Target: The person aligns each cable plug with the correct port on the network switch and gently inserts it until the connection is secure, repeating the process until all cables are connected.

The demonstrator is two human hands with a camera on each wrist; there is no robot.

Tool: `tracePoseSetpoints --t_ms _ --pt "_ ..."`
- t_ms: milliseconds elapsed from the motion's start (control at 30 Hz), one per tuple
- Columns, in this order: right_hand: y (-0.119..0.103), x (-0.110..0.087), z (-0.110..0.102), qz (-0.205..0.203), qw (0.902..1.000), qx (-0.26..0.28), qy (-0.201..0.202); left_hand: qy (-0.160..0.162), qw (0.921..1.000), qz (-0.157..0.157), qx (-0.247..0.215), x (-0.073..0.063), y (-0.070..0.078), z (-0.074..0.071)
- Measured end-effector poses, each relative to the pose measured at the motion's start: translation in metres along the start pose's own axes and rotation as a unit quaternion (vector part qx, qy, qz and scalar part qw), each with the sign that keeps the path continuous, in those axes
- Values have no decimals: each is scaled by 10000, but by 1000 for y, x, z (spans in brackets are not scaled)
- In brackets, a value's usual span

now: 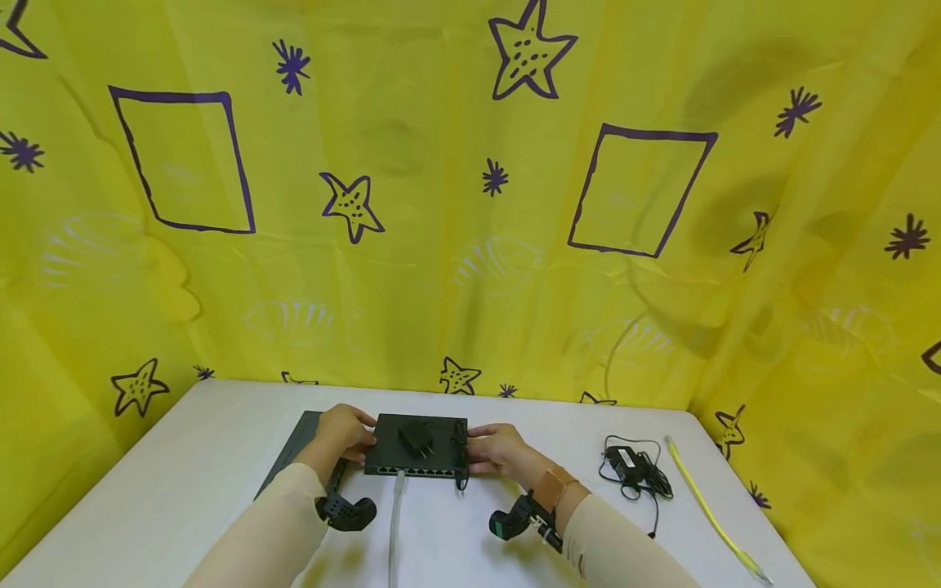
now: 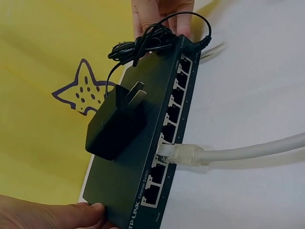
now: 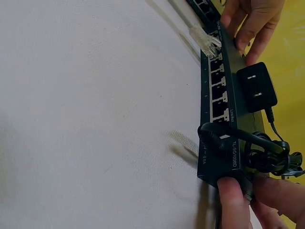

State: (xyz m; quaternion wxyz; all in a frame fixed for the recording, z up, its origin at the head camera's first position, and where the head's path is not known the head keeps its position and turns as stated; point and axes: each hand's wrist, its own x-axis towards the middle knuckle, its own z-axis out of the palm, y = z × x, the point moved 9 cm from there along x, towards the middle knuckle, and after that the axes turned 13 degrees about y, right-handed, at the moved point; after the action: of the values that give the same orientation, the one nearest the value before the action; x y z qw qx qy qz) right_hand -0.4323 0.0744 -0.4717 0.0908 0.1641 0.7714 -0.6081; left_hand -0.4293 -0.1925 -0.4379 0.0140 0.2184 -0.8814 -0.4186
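A black Ethernet switch (image 1: 390,437) lies on the white table between both hands. My left hand (image 1: 344,437) grips its left end, and my right hand (image 1: 501,449) holds the right end between thumb and fingers. On top of the switch rests a black plug adapter (image 2: 112,126), prongs facing up. Its bundled cord (image 2: 143,45) sits near the right end and runs into the power socket beside the ports. A grey network cable (image 2: 248,151) has its clear connector (image 2: 186,155) in one of the ports; the other visible ports hold no plug.
Left of the switch, partly behind my left forearm, lies a second dark device (image 1: 294,445) with ports. A black power adapter (image 1: 628,467) with coiled cord and a yellow network cable (image 1: 709,510) lie on the right. A yellow patterned curtain (image 1: 412,286) surrounds the table (image 1: 198,457).
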Motion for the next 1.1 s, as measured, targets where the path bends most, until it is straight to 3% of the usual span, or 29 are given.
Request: tracePoseSetpoints --t_ms 200,467,600,767,933,1100 --pt "-10 -4 -5 11 9997 248 -10 -87 9975 413 -558 -1 -4 -13" --pt "-45 -21 -5 -489 9987 47 120 123 9963 589 -613 0 -23 -54" --pt "-60 -35 13 -754 9971 45 -85 444 9959 731 -307 5 -32 -77" --pt "-66 -51 46 -768 9949 334 -564 649 9961 587 -146 12 -47 -97" --pt "-60 -64 78 -570 9912 590 -1042 496 9978 433 -102 14 -64 -99" --pt "-53 -74 105 -446 9889 876 -1111 84 9995 124 -268 17 -83 -91"
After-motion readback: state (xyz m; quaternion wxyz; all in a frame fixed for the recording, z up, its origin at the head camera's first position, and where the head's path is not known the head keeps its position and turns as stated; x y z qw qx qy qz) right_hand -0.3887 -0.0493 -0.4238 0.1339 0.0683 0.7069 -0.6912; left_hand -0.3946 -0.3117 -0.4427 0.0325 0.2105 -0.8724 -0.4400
